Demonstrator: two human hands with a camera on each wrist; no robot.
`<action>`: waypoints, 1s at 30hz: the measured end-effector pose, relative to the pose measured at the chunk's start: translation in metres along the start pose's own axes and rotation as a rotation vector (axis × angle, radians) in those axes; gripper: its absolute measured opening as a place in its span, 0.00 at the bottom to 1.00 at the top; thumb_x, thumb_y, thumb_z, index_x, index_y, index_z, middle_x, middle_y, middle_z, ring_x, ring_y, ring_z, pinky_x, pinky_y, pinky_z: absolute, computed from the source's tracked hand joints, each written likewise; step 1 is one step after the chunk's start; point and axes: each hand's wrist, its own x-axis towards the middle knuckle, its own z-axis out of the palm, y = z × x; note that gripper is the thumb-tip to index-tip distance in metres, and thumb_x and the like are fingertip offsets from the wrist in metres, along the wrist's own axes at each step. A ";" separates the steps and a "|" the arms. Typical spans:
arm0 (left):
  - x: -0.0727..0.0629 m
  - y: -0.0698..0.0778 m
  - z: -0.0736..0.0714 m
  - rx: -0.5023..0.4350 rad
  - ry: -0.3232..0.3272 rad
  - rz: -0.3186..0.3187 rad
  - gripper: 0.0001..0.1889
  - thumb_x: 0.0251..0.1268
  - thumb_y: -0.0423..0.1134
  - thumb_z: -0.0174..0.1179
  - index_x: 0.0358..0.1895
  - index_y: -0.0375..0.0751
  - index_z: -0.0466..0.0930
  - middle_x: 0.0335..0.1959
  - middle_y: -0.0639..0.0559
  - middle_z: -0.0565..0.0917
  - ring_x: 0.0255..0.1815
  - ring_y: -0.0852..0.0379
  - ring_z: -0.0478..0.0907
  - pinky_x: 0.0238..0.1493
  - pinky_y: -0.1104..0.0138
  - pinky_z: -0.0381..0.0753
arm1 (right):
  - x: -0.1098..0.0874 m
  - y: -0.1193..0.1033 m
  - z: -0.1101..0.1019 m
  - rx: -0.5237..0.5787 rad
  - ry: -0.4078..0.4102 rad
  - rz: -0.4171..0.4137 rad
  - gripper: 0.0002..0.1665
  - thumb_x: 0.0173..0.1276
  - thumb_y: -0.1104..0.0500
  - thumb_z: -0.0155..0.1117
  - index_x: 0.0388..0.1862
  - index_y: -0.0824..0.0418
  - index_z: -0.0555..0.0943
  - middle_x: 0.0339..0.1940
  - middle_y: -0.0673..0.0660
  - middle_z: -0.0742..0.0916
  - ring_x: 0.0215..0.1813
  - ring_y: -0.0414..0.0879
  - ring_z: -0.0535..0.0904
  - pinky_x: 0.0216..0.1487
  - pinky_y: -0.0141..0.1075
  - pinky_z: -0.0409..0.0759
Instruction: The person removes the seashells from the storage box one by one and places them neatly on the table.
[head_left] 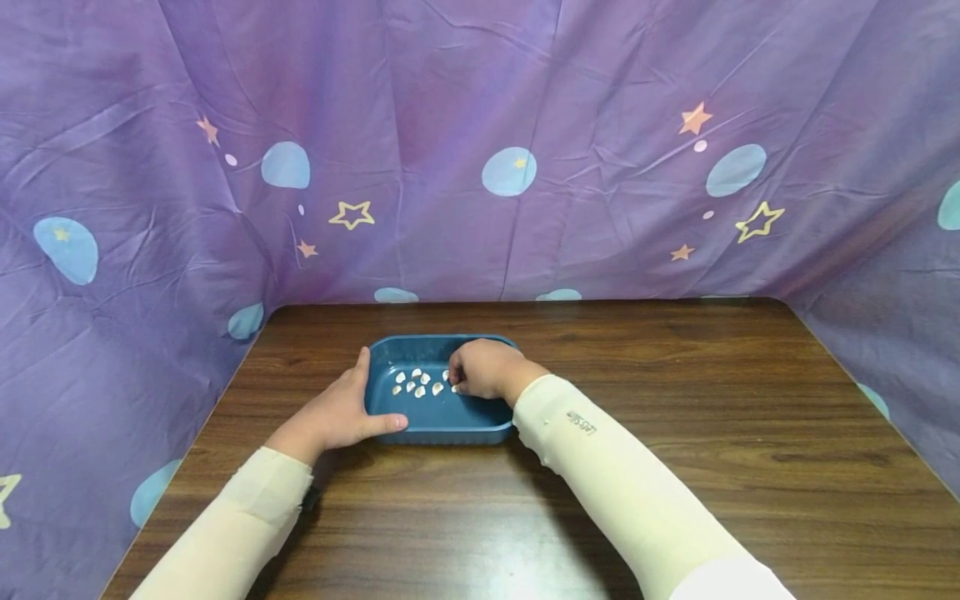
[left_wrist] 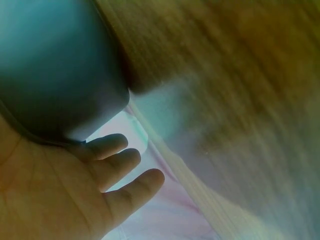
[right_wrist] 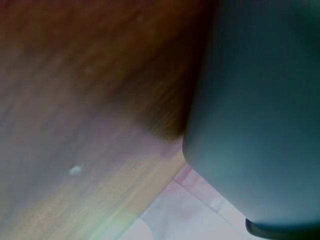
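Observation:
A blue rectangular tray (head_left: 450,436) stands on the table. On its floor lie several small whitish, shell-like pieces (head_left: 420,392), some with brownish patches; their exact kind is too small to tell. My left hand (head_left: 341,412) rests against the tray's left end, thumb along the front rim. In the left wrist view its palm touches the tray's outer wall (left_wrist: 60,75), and three fingers stretch out loosely. Inside the tray, my right hand (head_left: 486,369) has its fingers bent, thumb and fingertips pinching at one small whitish piece (head_left: 453,388). The right wrist view hides that hand behind the tray wall (right_wrist: 250,125).
The brown wood-grain table (head_left: 675,400) extends around the tray. A purple cloth (head_left: 450,100) with stars and blue ovals hangs behind and at both sides. Pale sleeves (head_left: 607,467) cover both forearms.

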 end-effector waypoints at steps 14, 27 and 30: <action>-0.001 0.003 -0.001 -0.011 -0.018 -0.011 0.73 0.61 0.71 0.68 0.84 0.28 0.25 0.83 0.22 0.47 0.83 0.26 0.51 0.80 0.37 0.57 | -0.001 0.000 -0.001 0.005 -0.022 0.012 0.07 0.74 0.51 0.73 0.34 0.46 0.86 0.34 0.42 0.86 0.39 0.40 0.81 0.50 0.39 0.81; 0.000 0.002 -0.001 -0.013 -0.014 -0.003 0.73 0.61 0.70 0.69 0.83 0.27 0.26 0.83 0.21 0.48 0.83 0.26 0.53 0.79 0.37 0.58 | -0.003 0.001 -0.005 0.112 0.078 -0.028 0.06 0.71 0.54 0.75 0.34 0.49 0.85 0.30 0.44 0.85 0.36 0.40 0.79 0.45 0.36 0.79; -0.001 0.002 -0.001 -0.012 -0.014 -0.004 0.73 0.61 0.70 0.69 0.83 0.27 0.26 0.83 0.20 0.49 0.83 0.26 0.53 0.79 0.37 0.59 | -0.004 0.001 -0.007 0.156 0.107 -0.046 0.05 0.69 0.55 0.76 0.35 0.50 0.86 0.29 0.45 0.85 0.35 0.40 0.78 0.42 0.35 0.78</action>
